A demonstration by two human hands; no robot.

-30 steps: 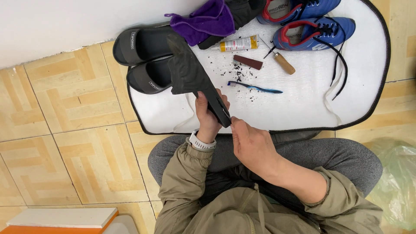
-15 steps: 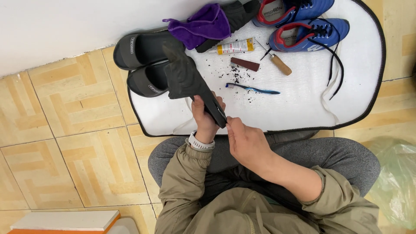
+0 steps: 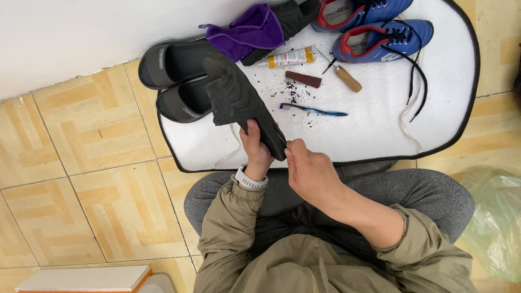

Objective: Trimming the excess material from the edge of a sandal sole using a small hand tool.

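A dark shoe sole (image 3: 239,106) is gripped above the white mat (image 3: 374,130) by the closed left hand (image 3: 256,151), its heel end pinched by the right hand (image 3: 308,169); glue tube (image 3: 291,57) lies unused, so bonding appears outstanding.

Purple cloth (image 3: 251,31) beyond the hands, glue tube (image 3: 291,57) and brown block (image 3: 303,79) farther out, blue toothbrush (image 3: 313,110) just past the right hand, wooden-handled awl (image 3: 344,76), blue sneakers (image 3: 380,24) far right, white mat (image 3: 380,130) beneath.
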